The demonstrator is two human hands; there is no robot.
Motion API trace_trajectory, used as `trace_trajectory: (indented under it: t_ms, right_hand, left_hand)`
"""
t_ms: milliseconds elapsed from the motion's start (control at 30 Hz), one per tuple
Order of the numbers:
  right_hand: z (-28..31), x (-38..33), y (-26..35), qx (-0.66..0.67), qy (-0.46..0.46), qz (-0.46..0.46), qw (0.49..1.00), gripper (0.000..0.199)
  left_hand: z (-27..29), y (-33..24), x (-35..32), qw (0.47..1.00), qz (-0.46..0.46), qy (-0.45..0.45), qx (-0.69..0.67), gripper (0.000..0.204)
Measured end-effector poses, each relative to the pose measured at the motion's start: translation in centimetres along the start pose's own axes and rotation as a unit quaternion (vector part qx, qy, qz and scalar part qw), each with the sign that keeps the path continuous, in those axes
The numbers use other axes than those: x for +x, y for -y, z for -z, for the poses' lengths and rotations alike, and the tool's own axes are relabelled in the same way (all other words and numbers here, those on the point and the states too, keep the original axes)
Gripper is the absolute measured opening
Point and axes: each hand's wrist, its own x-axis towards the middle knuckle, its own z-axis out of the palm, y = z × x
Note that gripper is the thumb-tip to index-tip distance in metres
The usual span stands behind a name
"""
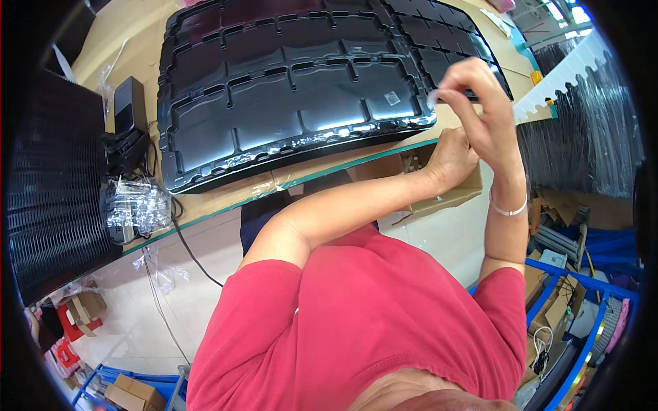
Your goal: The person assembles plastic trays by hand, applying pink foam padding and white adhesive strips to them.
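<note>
We've got the right hand [482, 113] raised just off the near right corner of the black plastic blister tray [274, 130], thumb and index finger pinching a small whitish translucent piece [432, 98]. Piece sits at that tray corner in view; can't tell if it touches.

Left hand [452, 161] is lower, reached across our front, just below the right hand and near its heel. Fingers curled in; we can't tell whether it grasps anything. It shows past the table's glass edge [343, 166], over an open cardboard box [449, 195].

Tray lies left of both hands, compartments up, with a small clear square patch [392, 98] on its surface near the right end. More black trays [439, 38] lie behind the right hand, toward the far side of the table.

Further out: stacked black trays [576, 130] right of the right hand; black device [128, 106] and plastic-wrapped bundle [140, 205] left of the tray, well apart from both hands.
</note>
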Motion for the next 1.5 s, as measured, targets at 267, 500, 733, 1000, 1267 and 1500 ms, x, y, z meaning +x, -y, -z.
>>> trace_trajectory:
  t_ms: [267, 500, 733, 1000, 1267, 1500]
  right_hand:
    - [2.7, -14.6, -3.3, 0.163, -0.348, -0.266, 0.884, 0.004]
    - [1.0, -15.3, -4.0, 0.094, -0.32, -0.372, 0.866, 0.027]
    - [-0.1, -10.3, -3.3, 0.229, -0.443, -0.253, 0.829, 0.018]
    - [-0.4, -10.0, -1.9, 0.005, -0.475, -0.235, 0.848, 0.011]
    - [-1.6, -10.6, 2.4, -0.134, -0.439, -0.143, 0.877, 0.006]
    - [-2.5, -10.0, 1.8, 0.133, -0.484, -0.224, 0.836, 0.005]
  left_hand:
    - [0.3, -0.1, 0.0, 0.989, 0.114, 0.006, -0.094, 0.016]
    - [-0.4, -0.7, -0.3, 0.992, 0.102, 0.001, -0.078, 0.016]
    - [-0.3, -1.5, -0.2, 0.996, 0.082, 0.019, 0.023, 0.015]
    - [0.2, -1.6, 0.3, 0.998, 0.05, 0.029, 0.03, 0.02]
    - [1.2, -2.8, 0.0, 0.984, -0.163, -0.002, 0.078, 0.01]
    - [2.6, -1.9, -0.9, 0.987, -0.137, -0.015, 0.078, 0.006]
